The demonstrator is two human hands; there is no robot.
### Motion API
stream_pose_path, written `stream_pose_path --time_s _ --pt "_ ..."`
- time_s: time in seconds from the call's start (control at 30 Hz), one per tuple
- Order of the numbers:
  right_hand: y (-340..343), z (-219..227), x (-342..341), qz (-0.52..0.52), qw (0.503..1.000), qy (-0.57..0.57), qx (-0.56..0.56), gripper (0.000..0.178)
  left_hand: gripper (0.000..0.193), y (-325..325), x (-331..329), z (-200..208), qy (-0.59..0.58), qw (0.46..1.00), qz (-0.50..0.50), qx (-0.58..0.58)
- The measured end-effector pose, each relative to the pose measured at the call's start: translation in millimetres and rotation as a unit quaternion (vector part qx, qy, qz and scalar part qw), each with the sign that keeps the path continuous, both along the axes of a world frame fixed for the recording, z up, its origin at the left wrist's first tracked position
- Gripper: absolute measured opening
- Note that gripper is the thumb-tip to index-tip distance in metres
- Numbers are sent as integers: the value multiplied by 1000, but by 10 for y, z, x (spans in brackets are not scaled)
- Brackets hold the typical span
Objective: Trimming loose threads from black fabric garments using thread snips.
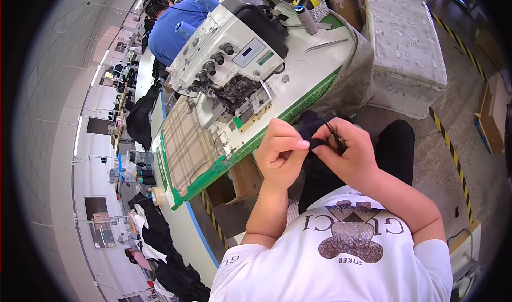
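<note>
A dark navy or black piece of fabric (309, 127) is held up in front of my body, by the front edge of the sewing table. My left hand (281, 153) is closed, with thumb and fingertips pinching at the fabric's near edge. Right beside it, my right hand (348, 151) is closed around small dark thread snips (335, 135), and its thumb and finger also meet the fabric. The fingertips of both hands nearly touch. Whether a thread runs between them is too small to see. Beyond my hands stands a white overlock sewing machine (213, 62).
Tweezers (326, 45) and a thread cone (306, 20) lie to the machine's right. A patterned box (408, 46) stands at the far right. Tape (158, 196) sits at the table's left corner. Dark garments (173, 254) lie further left. A person in blue (173, 32) sits behind the machine.
</note>
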State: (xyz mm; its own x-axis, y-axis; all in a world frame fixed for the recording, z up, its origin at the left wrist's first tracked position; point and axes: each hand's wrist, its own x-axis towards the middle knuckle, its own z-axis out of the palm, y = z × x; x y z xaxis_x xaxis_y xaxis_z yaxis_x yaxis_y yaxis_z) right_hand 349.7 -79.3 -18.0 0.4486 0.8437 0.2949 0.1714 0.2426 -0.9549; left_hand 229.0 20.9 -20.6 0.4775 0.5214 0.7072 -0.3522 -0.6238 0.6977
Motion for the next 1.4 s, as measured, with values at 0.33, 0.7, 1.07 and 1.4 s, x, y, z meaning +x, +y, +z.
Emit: stream_pose_path --time_s 0.33,0.7,1.07,1.4 --pt "-109 -154 312 -185 968 -126 113 22 24 127 -134 -63 160 941 290 70" --pt "-51 -363 173 -149 988 16 -37 16 33 263 -340 -473 273 909 293 113" --pt "-21 -654 41 -85 992 -65 -68 20 32 -299 48 -996 -131 485 -314 -806" --pt "-208 -615 172 -18 989 -150 2 36 21 -249 85 -716 8 789 -156 -594"
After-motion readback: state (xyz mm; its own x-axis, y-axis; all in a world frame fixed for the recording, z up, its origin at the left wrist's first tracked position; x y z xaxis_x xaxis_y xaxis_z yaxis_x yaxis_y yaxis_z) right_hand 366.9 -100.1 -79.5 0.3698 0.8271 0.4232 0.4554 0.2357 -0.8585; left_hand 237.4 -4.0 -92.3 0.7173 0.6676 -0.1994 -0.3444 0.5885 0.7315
